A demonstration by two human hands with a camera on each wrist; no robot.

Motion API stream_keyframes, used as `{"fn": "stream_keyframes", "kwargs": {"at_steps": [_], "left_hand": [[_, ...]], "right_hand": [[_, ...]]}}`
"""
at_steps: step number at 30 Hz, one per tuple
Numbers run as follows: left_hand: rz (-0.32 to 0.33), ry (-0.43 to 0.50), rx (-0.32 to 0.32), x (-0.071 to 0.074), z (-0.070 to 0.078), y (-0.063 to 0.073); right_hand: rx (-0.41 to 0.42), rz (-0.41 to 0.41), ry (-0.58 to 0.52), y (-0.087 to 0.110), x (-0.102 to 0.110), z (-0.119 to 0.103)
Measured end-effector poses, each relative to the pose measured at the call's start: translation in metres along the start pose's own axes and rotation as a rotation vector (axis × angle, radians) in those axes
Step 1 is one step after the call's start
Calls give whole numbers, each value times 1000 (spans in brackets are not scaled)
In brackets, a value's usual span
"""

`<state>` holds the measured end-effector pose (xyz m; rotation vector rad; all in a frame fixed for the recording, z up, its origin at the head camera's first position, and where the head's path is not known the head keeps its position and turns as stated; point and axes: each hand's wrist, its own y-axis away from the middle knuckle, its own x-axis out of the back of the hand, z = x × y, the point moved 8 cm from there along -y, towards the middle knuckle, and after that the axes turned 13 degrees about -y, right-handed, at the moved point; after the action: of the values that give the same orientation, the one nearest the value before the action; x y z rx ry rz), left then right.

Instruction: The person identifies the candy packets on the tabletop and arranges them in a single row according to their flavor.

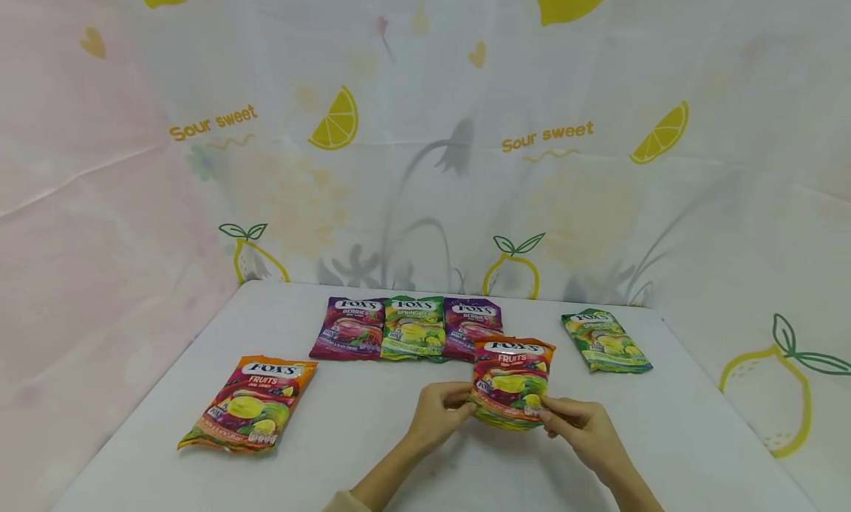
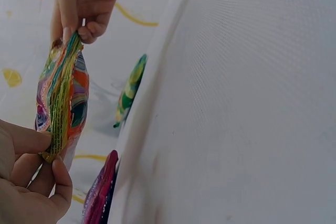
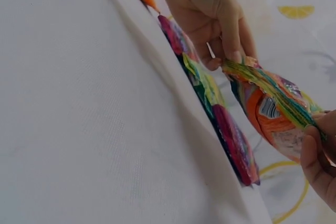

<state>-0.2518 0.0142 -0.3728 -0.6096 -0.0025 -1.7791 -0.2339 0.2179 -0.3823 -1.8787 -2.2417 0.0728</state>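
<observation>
Left hand [image 1: 439,416] and right hand [image 1: 583,431] pinch a Fruits bag [image 1: 510,383] by its bottom corners, table [image 1: 359,416] spreading leftward.

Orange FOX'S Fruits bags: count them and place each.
2: one Fruits bag lies on the table at the left; the other Fruits bag is held by the left hand and right hand.

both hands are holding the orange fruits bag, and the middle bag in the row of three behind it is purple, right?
Not quite: the middle bag of those three is green, not purple, as the head view shows. The rest stands: the left hand and the right hand both hold the orange fruits bag.
</observation>
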Motion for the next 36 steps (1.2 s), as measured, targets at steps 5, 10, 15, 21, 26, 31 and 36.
{"fn": "stream_keyframes", "kwargs": {"at_steps": [5, 10, 15, 21, 26, 31, 36], "left_hand": [[-1, -5, -1, 5, 1, 2], [10, -8, -4, 6, -11, 3], [29, 8, -9, 3, -40, 2], [33, -5, -2, 10, -37, 7], [44, -27, -4, 21, -19, 14], [47, -47, 7, 25, -23, 15], [59, -92, 22, 27, -40, 15]], "right_hand": [[29, -15, 15, 0, -6, -3], [46, -51, 3, -2, -12, -4], [70, -78, -4, -3, -19, -6], [105, -98, -6, -5, -28, -6], [61, -93, -5, -6, -33, -2], [146, -112, -31, -5, -40, -4], [243, -135, -60, -4, -48, -7]]}}
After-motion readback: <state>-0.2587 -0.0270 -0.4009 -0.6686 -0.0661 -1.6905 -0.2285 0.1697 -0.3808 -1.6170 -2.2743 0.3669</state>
